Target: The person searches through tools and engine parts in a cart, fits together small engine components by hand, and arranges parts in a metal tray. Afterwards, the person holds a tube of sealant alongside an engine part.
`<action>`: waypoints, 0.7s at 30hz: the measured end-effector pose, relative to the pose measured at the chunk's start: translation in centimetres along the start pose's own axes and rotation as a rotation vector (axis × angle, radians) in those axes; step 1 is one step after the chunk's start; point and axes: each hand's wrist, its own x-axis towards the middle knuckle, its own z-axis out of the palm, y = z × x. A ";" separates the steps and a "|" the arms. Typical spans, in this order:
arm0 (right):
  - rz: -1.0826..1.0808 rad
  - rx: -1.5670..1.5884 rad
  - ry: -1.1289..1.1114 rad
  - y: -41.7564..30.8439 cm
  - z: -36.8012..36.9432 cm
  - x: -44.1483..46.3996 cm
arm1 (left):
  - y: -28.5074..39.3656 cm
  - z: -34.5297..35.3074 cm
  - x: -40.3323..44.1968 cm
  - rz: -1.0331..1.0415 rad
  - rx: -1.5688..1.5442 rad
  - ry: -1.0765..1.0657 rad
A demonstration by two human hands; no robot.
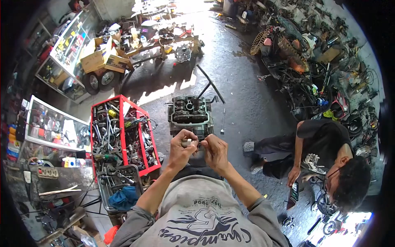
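Note:
Both my hands are close together in front of my shirt, just below the engine block. My left hand (182, 149) has its fingers closed round a small pale metal part (187, 143). Beside it, my right hand (215, 151) is closed too, thumb and forefinger pinched near the same part; what they grip is too small to make out. The engine (189, 111) stands on the floor just beyond my hands, its open top showing a chain and a round bore. A black T-shaped handle (210, 83) rises at its upper right.
Left of the engine lies a red tool rack (122, 131) full of tools, with a metal tray (119, 181) holding a blue cloth (122, 198) below it. A thin tool (223, 121) lies on the floor. A person (325, 156) sits at the right with a phone (293, 193).

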 end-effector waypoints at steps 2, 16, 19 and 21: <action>0.039 0.022 0.008 0.1 0.0 0.0 | 0.1 -0.1 0.0 -0.019 -0.003 -0.021; 0.054 0.028 0.025 -0.3 -0.1 1.2 | 1.2 0.1 1.0 0.049 0.008 -0.046; 0.183 0.077 -0.070 -0.5 -0.1 1.1 | 0.9 -0.5 0.8 0.005 0.000 -0.016; 0.208 0.106 -0.102 -0.8 -0.5 1.5 | 0.8 -0.9 0.8 -0.002 -0.018 0.001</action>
